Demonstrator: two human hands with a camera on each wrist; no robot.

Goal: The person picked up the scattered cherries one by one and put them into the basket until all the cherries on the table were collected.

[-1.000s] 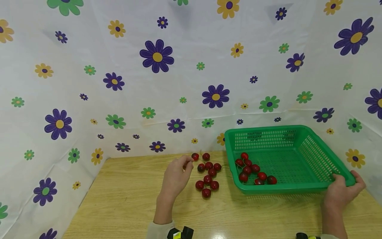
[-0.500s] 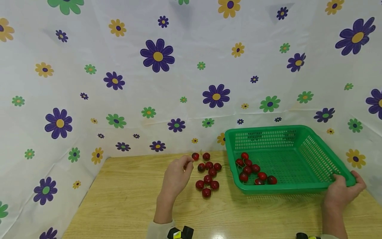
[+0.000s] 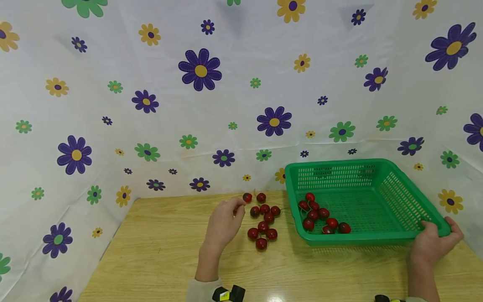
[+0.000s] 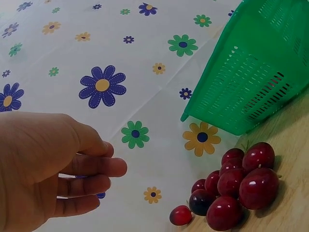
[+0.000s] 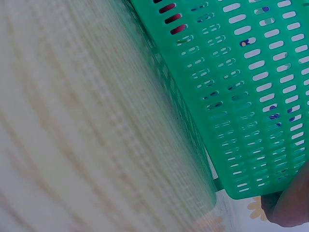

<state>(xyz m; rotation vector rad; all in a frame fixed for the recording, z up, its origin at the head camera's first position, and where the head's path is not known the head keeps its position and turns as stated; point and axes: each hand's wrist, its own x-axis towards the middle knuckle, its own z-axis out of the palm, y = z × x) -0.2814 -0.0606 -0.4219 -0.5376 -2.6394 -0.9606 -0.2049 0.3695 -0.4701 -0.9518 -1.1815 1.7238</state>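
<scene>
My left hand (image 3: 224, 221) hovers at the left side of a loose group of dark red cherries (image 3: 263, 227) on the table, and nothing is in it. In the left wrist view its fingers (image 4: 89, 186) are loosely bent, with the cherries apart from them at the lower right. My right hand (image 3: 432, 243) grips the near right corner of a green plastic basket (image 3: 358, 239), thumb over the rim. Inside, several more cherries (image 3: 312, 215) lie toward the left end. The right wrist view shows the basket's slotted side (image 5: 241, 116) and part of the hand (image 5: 292, 208) at its edge.
A wooden table (image 3: 158, 251) carries everything. Behind it and along both sides hangs a white sheet (image 3: 170, 113) printed with flowers. The basket stands near the back sheet, just right of the loose cherries.
</scene>
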